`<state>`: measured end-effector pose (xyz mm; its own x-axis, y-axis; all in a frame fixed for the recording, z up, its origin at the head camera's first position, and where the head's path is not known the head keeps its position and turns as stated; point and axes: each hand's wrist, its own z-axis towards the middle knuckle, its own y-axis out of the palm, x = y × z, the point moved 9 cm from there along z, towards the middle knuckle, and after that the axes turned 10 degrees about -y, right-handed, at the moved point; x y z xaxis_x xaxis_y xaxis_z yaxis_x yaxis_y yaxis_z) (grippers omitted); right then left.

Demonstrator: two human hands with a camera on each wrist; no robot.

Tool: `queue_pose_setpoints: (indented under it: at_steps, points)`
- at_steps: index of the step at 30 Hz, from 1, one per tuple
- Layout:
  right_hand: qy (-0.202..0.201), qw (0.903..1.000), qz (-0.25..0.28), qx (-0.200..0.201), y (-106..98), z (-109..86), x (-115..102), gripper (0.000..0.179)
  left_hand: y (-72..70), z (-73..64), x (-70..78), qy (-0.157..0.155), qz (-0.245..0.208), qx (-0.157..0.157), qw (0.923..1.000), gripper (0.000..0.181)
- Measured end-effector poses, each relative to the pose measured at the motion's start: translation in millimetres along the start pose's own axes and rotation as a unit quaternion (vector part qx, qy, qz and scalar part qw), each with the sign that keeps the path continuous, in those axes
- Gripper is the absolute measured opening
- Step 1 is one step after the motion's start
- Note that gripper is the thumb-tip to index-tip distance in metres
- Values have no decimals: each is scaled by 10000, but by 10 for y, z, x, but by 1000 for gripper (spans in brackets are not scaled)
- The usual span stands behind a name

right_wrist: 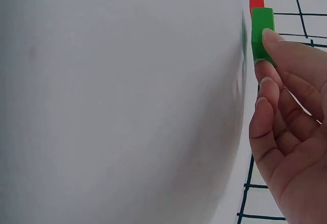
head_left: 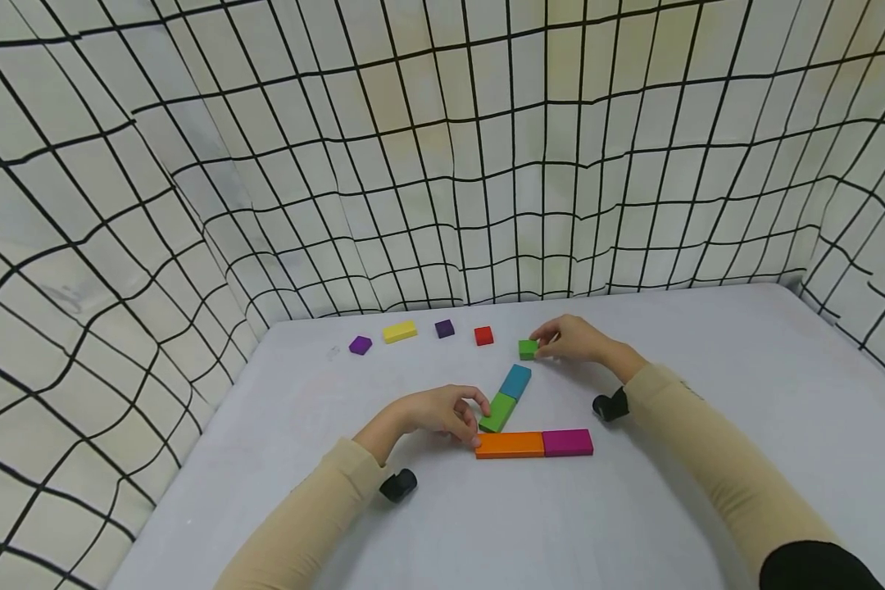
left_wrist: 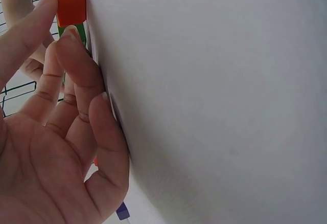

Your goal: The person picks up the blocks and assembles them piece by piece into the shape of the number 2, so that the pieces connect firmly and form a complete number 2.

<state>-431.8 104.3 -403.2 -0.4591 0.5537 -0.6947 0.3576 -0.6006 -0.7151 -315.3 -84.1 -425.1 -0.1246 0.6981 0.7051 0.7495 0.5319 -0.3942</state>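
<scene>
My right hand (head_left: 575, 340) pinches a small green block (right_wrist: 263, 32) between thumb and fingertips at the back of the table. In front of it, a blue block (head_left: 516, 381) and a longer green block (head_left: 496, 412) lie end to end in a slanted row. An orange block (head_left: 510, 445) and a magenta block (head_left: 568, 442) form a level row nearer me. At the left ends of both rows my left hand (head_left: 438, 410) rests, its thumb touching the orange block and another fingertip at the longer green block. Its fingers are loosely bent.
Along the table's back lie a purple block (head_left: 360, 345), a yellow block (head_left: 400, 331), a dark purple block (head_left: 445, 329) and a red block (head_left: 483, 335). Black netting (head_left: 428, 179) over white walls surrounds the white table (head_left: 265, 475).
</scene>
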Motion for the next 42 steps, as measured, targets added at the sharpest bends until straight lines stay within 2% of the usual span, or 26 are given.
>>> queue_pose_setpoints:
  at_steps: [14, 32, 42]
  points:
    - [-29, 9998, 17, -174, 15, -80, 1, 33, -3, 5, -28, -11, 71, 76, 9999, 33]
    - [-290, 9992, 75, -247, 123, 0, -52, 32, 2, -1, -9, 28, 18, 25, 10000, 32]
    - [-216, 9994, 78, -271, 140, -12, -63, 34, 1, 11, -4, 41, -26, -12, 10000, 31]
